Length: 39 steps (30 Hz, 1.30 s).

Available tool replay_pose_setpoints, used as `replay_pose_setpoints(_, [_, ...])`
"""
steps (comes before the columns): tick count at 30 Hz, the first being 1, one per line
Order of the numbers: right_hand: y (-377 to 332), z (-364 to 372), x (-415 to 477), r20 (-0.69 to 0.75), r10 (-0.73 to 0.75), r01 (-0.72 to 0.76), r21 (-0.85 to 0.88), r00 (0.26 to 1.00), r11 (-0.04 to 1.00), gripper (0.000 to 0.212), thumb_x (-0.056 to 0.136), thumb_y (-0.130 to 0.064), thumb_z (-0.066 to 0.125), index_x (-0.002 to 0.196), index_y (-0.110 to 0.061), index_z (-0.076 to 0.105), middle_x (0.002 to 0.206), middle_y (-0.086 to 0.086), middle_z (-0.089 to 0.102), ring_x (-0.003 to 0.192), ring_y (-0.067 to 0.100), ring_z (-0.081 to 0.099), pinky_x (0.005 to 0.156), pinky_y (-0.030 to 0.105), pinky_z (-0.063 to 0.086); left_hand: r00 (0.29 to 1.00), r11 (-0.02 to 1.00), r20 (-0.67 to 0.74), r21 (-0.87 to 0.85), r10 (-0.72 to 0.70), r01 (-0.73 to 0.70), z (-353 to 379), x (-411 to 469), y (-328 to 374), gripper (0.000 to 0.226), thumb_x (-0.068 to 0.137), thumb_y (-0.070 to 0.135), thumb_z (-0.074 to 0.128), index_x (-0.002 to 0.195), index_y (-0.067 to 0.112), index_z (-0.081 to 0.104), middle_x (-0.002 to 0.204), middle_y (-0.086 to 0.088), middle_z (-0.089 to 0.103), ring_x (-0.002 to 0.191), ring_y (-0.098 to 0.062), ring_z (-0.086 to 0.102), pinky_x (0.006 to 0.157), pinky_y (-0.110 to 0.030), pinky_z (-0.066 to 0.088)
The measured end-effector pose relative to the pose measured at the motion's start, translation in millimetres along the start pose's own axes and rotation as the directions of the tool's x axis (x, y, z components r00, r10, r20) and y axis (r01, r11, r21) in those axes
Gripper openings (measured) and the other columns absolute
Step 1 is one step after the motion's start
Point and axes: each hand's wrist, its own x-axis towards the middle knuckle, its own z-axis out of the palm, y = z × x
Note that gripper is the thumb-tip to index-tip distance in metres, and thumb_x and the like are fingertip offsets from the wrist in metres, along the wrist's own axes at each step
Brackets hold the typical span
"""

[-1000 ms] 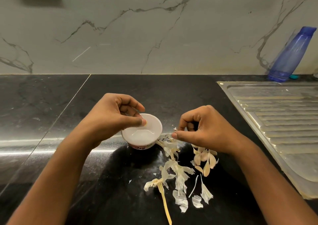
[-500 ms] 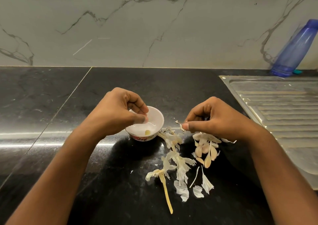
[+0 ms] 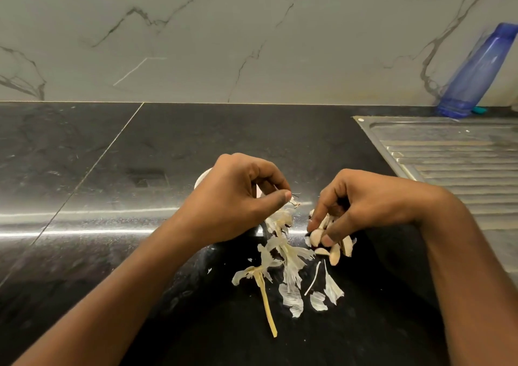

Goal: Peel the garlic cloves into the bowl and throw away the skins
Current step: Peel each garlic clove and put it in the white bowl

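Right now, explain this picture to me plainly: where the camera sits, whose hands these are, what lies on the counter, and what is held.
No machine here: a person wears one camera on the head, looking down at their own bare hands. On the black counter lie papery skins, a dry stem and a pile of garlic cloves. The left hand covers most of a white bowl, thumb pressed to forefinger; whether it pinches a scrap is unclear. The right hand pinches one clove in the pile. A sink drainboard and blue bottle sit at the right.
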Motion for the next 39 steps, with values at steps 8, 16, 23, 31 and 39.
replay_pose_setpoints(8, [-3, -4, -6, -0.283, -0.15, 0.203, 0.166, 0.947, 0.965, 0.016, 0.084, -0.035, 0.087, 0.098, -0.028, 0.086, 0.071, 0.011, 0.065, 0.063, 0.023, 0.049, 0.059, 0.032, 0.041, 0.999, 0.999, -0.013, -0.01, 0.05, -0.05, -5, -2, -1, 0.014, 0.088, 0.029, 0.083, 0.101, 0.025, 0.081, 0.081, 0.019, 0.075, 0.042, -0.009, 0.045, 0.047, -0.013, 0.035])
replay_pose_setpoints(16, [-6, -1, 1, -0.495, -0.237, 0.414, 0.284, 0.836, 0.865, 0.023, 0.083, -0.011, 0.084, 0.105, -0.007, 0.082, 0.097, 0.01, 0.082, 0.092, 0.031, 0.078, 0.081, 0.03, 0.064, 0.997, 0.987, -0.08, -0.162, -0.005, -0.008, -3, 1, 0, 0.017, 0.086, 0.031, 0.085, 0.101, 0.024, 0.081, 0.05, 0.011, 0.059, 0.039, -0.022, 0.038, 0.043, -0.03, 0.031])
replay_pose_setpoints(23, [-9, 4, 7, -0.532, -0.277, 0.47, 0.269, 0.8, 0.841, 0.026, 0.08, -0.012, 0.086, 0.105, -0.006, 0.08, 0.097, 0.009, 0.081, 0.089, 0.028, 0.078, 0.077, 0.027, 0.062, 0.992, 0.934, -0.106, -0.356, -0.064, 0.022, -2, 5, 0, 0.016, 0.086, 0.023, 0.082, 0.095, 0.01, 0.083, 0.064, 0.002, 0.075, 0.048, -0.014, 0.066, 0.046, -0.02, 0.048])
replay_pose_setpoints(31, [-12, 10, 14, -0.585, -0.276, 0.513, 0.285, 0.762, 0.81, 0.023, 0.084, -0.009, 0.083, 0.107, -0.005, 0.08, 0.098, 0.007, 0.082, 0.091, 0.024, 0.079, 0.08, 0.028, 0.064, 0.984, 0.861, -0.164, -0.509, -0.073, -0.021, -2, 6, -2, 0.029, 0.083, 0.013, 0.082, 0.11, 0.003, 0.076, 0.09, -0.012, 0.08, 0.08, -0.03, 0.079, 0.076, -0.035, 0.066])
replay_pose_setpoints(39, [-12, 13, 20, -0.55, -0.317, 0.511, 0.243, 0.773, 0.824, 0.023, 0.096, -0.017, 0.072, 0.116, -0.009, 0.08, 0.098, 0.001, 0.078, 0.09, 0.011, 0.071, 0.078, 0.022, 0.055, 0.987, 0.838, -0.16, -0.541, -0.027, -0.065, -4, 8, -6, 0.033, 0.086, 0.008, 0.078, 0.118, 0.002, 0.075, 0.101, -0.016, 0.079, 0.09, -0.034, 0.079, 0.084, -0.04, 0.065])
